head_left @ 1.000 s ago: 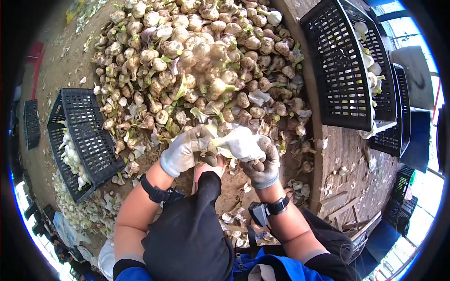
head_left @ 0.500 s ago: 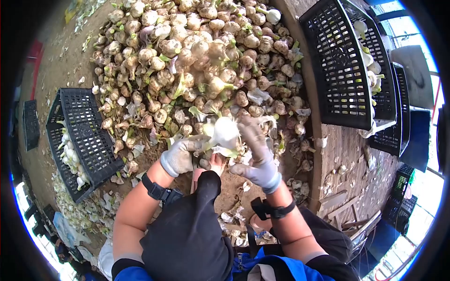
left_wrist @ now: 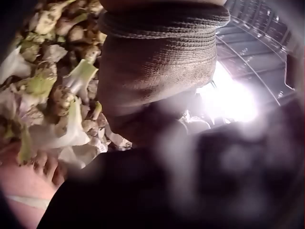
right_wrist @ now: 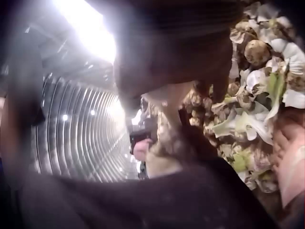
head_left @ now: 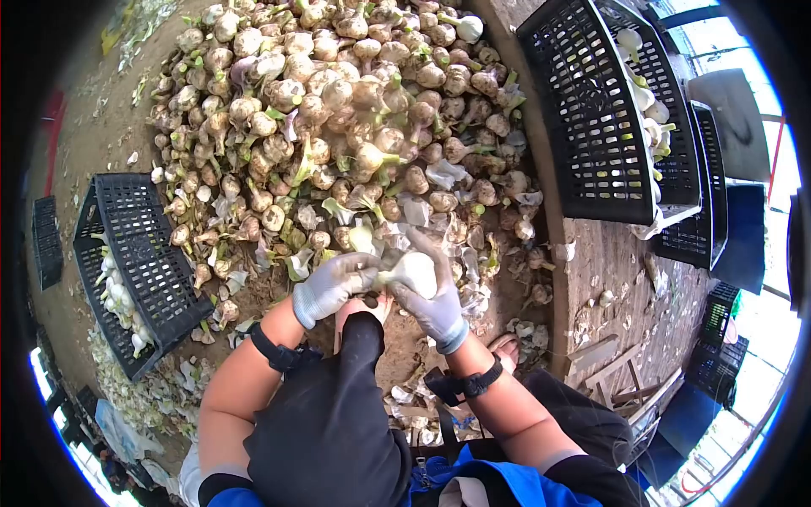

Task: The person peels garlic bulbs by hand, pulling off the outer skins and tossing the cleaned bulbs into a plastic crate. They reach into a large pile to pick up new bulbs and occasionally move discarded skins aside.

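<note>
A clean white garlic bulb (head_left: 417,272) is held in front of the knees, its short stem toward the left. My left hand (head_left: 331,286), in a pale knit glove, pinches the stem end. Thumb below and fingers above, my right hand (head_left: 435,306) grips the round side of the bulb, also gloved. In the left wrist view the left hand (left_wrist: 152,76) shows mostly its glove back and cuff, with the fingers hidden. The right hand (right_wrist: 176,52) is a dark blur in the right wrist view. Beyond both hands lies a large heap of unpeeled garlic (head_left: 312,110).
A black crate (head_left: 139,253) with white bulbs stands tilted at left. Another black crate (head_left: 583,118) holding clean garlic sits at right above a wooden board (head_left: 608,279). Peeled skins (head_left: 152,380) litter the ground, and a bare foot (head_left: 363,311) shows below the hands.
The right hand has swung off the bulb, fingers spread, then come back round it. Loose skin has come off, and the bulb looks cleaner. The left hand has stayed at the stem.
</note>
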Available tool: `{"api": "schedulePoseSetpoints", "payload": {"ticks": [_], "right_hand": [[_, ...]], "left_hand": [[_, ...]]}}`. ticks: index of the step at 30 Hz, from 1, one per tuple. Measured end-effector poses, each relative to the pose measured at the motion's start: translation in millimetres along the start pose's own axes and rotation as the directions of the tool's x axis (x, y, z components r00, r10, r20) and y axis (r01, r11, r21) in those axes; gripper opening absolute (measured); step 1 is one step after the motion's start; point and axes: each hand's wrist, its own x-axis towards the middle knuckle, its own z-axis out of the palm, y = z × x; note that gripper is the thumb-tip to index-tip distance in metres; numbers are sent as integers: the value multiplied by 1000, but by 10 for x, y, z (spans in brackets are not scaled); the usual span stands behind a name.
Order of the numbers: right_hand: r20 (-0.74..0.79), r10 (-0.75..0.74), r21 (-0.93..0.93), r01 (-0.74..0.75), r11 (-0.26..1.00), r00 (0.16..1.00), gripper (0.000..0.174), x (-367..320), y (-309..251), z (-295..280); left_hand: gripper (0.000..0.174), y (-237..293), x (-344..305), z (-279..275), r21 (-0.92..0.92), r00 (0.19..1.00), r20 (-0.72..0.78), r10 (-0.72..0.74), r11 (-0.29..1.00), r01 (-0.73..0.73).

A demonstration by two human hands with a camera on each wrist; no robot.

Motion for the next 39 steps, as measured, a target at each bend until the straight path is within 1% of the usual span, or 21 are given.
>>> {"api": "schedulePoseSetpoints", "payload": {"ticks": [3, 5, 7, 11, 13, 14, 15, 16, 17, 18, 20, 22, 23, 25, 27, 29, 33, 35, 37, 38, 39], "right_hand": [[179, 258, 441, -312, 842, 949, 57, 163, -293, -357], [-14, 225, 653, -161, 740, 974, 60, 344, -835, -732], [-125, -88, 758, 152, 634, 988, 70, 630, -1128, -1256], [-17, -194, 702, 150, 696, 981, 63, 948, -1270, -1823], [-1, 120, 419, -109, 901, 993, 47, 1002, -885, -1786], [-179, 251, 235, -206, 950, 951, 40, 992, -664, -1671], [-72, 153, -26, -155, 988, 986, 40, 1056, -184, -1838], [6, 180, -290, -171, 942, 984, 50, 1157, 310, -2023], [104, -40, -790, 107, 604, 994, 61, 1257, 465, -2070], [11, 132, -819, -66, 570, 991, 66, 1330, 623, -2027], [-88, 289, -834, -229, 502, 953, 71, 1390, 663, -1839], [-228, 273, -972, -200, -125, 935, 74, 1408, 487, -1554], [-230, 275, -971, -202, -127, 933, 74, 1411, 497, -1615], [-151, 304, -959, -214, 187, 941, 73, 1471, 560, -1781], [-115, 238, -976, -155, 156, 964, 71, 1547, 750, -1886], [-71, 185, -987, -96, 127, 980, 68, 1540, 808, -1894], [-85, 268, -956, -154, 248, 960, 63, 1573, 517, -1746], [-198, 243, -904, -273, 329, 950, 64, 1452, 364, -1674], [-210, 66, -848, -215, 485, 975, 61, 1291, 423, -1803], [-242, -97, -779, -134, 612, 965, 58, 1190, 451, -1850], [-238, -112, -779, -121, 615, 965, 58, 1066, 426, -1829]], "left_hand": [[43, 23, 1, 16, -43, 988, 120, 101, 994, -96], [48, -13, -4, -56, -80, 968, 154, 199, 979, -189], [49, -42, -25, -196, -45, 985, 11, 170, 985, -169], [47, -126, 4, -303, -26, 986, -97, 138, 990, -141], [54, -166, 170, -209, 173, 970, -128, 205, 968, -182], [59, -171, 250, -142, 549, 935, -47, 351, 792, -269], [63, -171, 331, -69, 825, 892, 82, 445, 471, -312], [66, -184, 409, 48, 903, 905, 168, 391, 306, -300], [69, -212, 475, 170, 946, 918, 244, 314, 130, -296], [65, -350, 570, 241, 953, 930, 300, 213, -102, -284], [59, -617, 668, 58, 942, 913, 329, 239, -151, -300], [45, -658, 624, -118, 939, 882, 339, 327, -179, -294], [38, -787, 643, -285, 944, 872, 291, 394, -266, -195], [31, -832, 406, -527, 952, 864, 232, 447, -288, -107], [27, -836, 227, -745, 931, 872, 176, 457, -364, 3], [18, -806, 206, -1002, 968, 771, 156, 617, -253, 6], [27, -323, 213, -1258, 944, 601, -218, 769, 322, -70], [28, -272, 240, -1511, 703, 347, -539, 768, 637, -316], [27, -160, 2, -1651, 709, 153, -611, 776, 623, -330], [25, -195, -134, -1716, 699, 178, -664, 726, 688, -197], [23, -61, -306, -1426, 848, 199, -492, 848, 518, -111]]}}
